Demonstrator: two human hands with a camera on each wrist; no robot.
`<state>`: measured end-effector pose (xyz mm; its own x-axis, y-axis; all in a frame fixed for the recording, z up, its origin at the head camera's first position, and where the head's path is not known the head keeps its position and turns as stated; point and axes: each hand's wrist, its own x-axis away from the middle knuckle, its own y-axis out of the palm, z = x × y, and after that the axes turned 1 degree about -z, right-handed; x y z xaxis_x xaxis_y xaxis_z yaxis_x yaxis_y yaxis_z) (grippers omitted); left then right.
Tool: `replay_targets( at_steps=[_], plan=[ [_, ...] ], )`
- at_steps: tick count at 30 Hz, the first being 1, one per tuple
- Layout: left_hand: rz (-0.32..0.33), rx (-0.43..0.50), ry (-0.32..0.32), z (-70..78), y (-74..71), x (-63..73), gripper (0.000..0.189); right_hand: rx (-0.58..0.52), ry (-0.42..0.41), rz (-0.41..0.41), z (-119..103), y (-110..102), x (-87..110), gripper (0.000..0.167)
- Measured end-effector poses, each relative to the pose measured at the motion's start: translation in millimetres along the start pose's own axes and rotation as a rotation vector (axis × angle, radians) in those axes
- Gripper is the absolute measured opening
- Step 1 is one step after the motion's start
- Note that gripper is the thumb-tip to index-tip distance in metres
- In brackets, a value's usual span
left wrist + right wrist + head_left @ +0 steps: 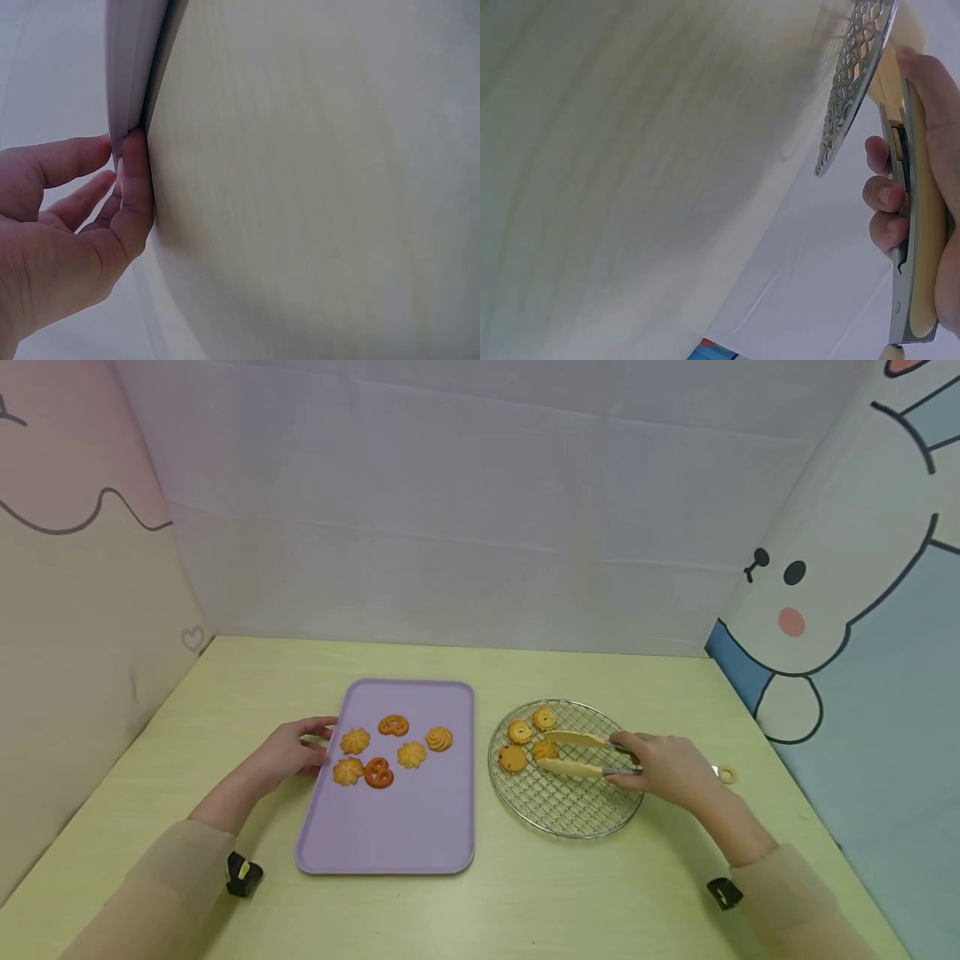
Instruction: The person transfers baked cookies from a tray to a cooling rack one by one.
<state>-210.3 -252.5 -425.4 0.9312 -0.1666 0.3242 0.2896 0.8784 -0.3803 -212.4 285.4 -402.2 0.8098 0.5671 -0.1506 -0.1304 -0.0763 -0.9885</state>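
White cloth backdrop (480, 527) beyond the round wire rack (570, 814), cartoon-printed panels (892, 693) to either side, pale wood-grain tabletop (600, 893) beneath.

Head view. Just left of the rack: lilac tray (405, 835), flat, carrying two pretzels (393, 725) and four piped cookies (411, 754). On the rack's left half: three cookies (512, 758) and, close beside them, a small ruffled cookie (545, 750). Over the rack: tongs (573, 768), arms spread, tips straddling the ruffled cookie. Actual contact with it: cannot tell. At the rack's right rim: right hand (671, 767), fingers clamped on the tongs. At the tray edge farthest from the rack: left hand (283, 752).

Left wrist view. Tray rim between the left digits, one to each side; apparently a light pinch. Rack out of sight.

Right wrist view. Rack near edge-on. Tongs alongside, with thumb along one arm and fingers curled round the other.

Step in hand, by judgement: lining up the tongs on the ruffled cookie. Probably calls next for a gentle, even squeeze, then a straight lift off the rack without nudging the neighbours. Likely brittle; best not overpinched.
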Motion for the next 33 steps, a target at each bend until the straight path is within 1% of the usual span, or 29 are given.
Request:
replay_targets(
  at_steps=[9, 14, 18, 25, 33],
  plan=[
    [0.002, -0.019, -0.008, 0.4, -0.6, -0.7, 0.065, -0.019, 0.058, -0.047, -1.0, -7.2, 2.4, 0.058],
    [0.01, -0.025, -0.002, 1.0, -0.2, -0.3, 0.065, -0.016, 0.061, -0.043, -4.7, -16.2, 2.9, 0.058],
    [0.013, -0.046, 0.01, 0.2, 0.5, -0.8, 0.064, -0.023, 0.058, -0.034, -8.0, -23.6, 2.1, 0.058],
    [0.015, -0.075, 0.014, 0.9, 1.5, -0.4, 0.064, -0.043, 0.047, -0.001, -13.1, -33.5, 0.4, 0.056],
    [0.006, -0.066, 0.015, 2.3, 1.9, 1.4, 0.063, -0.057, 0.058, 0.019, -21.5, -45.6, -2.7, 0.055]
  ],
)
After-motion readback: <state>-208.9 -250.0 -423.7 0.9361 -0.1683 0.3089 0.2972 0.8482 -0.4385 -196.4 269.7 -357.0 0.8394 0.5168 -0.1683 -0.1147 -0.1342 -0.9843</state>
